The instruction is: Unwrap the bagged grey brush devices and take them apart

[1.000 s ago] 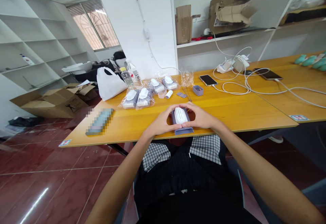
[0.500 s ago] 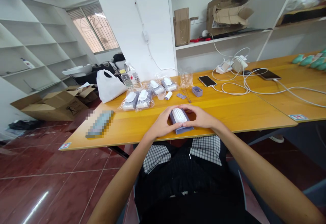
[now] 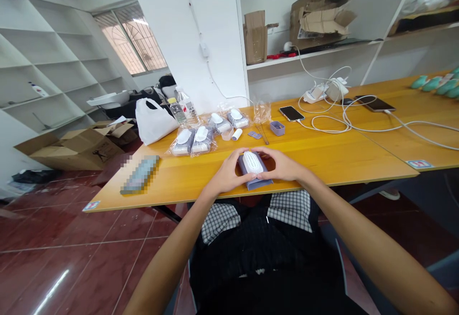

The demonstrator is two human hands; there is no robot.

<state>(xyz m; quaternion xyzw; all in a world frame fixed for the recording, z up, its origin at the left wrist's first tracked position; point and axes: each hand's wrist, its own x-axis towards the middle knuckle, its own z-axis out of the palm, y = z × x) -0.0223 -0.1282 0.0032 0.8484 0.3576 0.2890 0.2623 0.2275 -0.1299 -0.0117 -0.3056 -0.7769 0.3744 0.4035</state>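
Note:
Both hands cup a small lilac-grey holder (image 3: 260, 184) near the front edge of the wooden table (image 3: 333, 162). A white ribbed oval piece (image 3: 251, 162) sits in the holder, and its lower part is hidden behind my fingers. My left hand (image 3: 227, 174) grips the holder from the left, and my right hand (image 3: 280, 166) presses in from the right. The fingertips of both hands meet just below the white piece.
Several bagged white-and-grey sets (image 3: 193, 142) lie beyond my hands, near a small lilac box (image 3: 277, 128) and a phone (image 3: 291, 113). White cables run to a power strip (image 3: 315, 95). A pixelated rectangle (image 3: 139, 175) lies at the left. Cardboard boxes (image 3: 71, 150) stand on the floor.
The holder has turned slightly between my hands, with its top leaning more to the left. The view has shifted a little.

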